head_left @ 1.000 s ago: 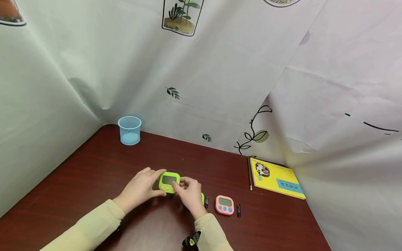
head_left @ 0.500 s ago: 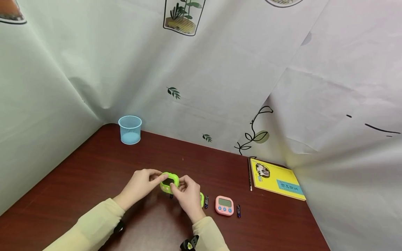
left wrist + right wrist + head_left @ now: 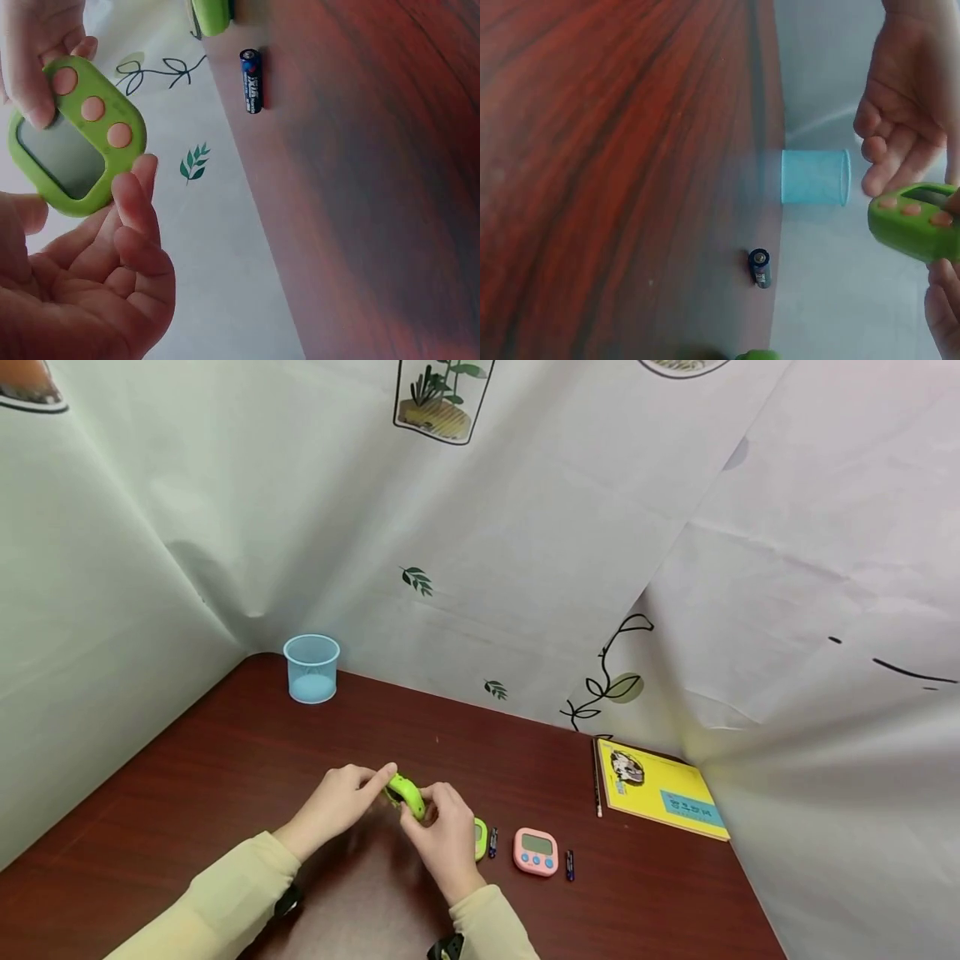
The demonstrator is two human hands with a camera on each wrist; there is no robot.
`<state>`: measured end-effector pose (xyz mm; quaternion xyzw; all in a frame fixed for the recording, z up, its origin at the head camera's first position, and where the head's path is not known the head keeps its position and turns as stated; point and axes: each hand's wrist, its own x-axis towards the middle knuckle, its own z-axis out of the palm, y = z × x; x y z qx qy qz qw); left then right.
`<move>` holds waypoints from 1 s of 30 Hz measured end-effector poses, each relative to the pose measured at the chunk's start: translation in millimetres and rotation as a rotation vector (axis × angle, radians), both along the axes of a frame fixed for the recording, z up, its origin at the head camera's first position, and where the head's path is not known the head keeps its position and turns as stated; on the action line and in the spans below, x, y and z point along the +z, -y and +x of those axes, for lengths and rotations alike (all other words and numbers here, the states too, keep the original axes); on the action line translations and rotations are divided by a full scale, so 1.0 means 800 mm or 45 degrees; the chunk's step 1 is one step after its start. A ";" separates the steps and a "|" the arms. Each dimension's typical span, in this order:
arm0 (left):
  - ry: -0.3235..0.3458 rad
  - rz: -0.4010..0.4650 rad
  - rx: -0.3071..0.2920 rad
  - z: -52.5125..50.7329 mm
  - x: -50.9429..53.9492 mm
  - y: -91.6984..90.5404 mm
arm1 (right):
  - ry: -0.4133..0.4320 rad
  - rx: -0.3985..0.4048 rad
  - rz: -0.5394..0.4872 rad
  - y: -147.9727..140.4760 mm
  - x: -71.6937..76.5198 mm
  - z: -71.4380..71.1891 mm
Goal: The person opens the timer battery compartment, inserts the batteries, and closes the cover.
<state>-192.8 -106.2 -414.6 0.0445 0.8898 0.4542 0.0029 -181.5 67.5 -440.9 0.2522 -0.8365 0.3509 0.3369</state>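
A green timer (image 3: 407,795) with pink buttons is held tilted above the table between both hands. The left hand (image 3: 335,802) pinches its left edge with thumb and fingers; in the left wrist view its fingers lie along the timer's (image 3: 120,135) lower rim. Opposite, the right hand (image 3: 446,837) grips the right edge, its thumb over the screen side. In the right wrist view the timer (image 3: 911,229) shows its button edge. Below the hands a dark blue battery (image 3: 253,82) lies on the table.
A second green timer (image 3: 481,839) lies partly behind the right hand, beside a battery (image 3: 492,842). Farther right are a pink timer (image 3: 536,852) and another battery (image 3: 570,865). A blue cup (image 3: 311,669), yellow book (image 3: 662,789) and pencil (image 3: 597,778) stand or lie near the back.
Both hands have turned the green timer, so its screen no longer faces the head camera. The left thumb has moved up to the timer's upper edge.
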 end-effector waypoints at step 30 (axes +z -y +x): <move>0.155 0.298 -0.139 -0.002 0.013 -0.004 | -0.262 0.027 0.412 -0.001 0.008 0.007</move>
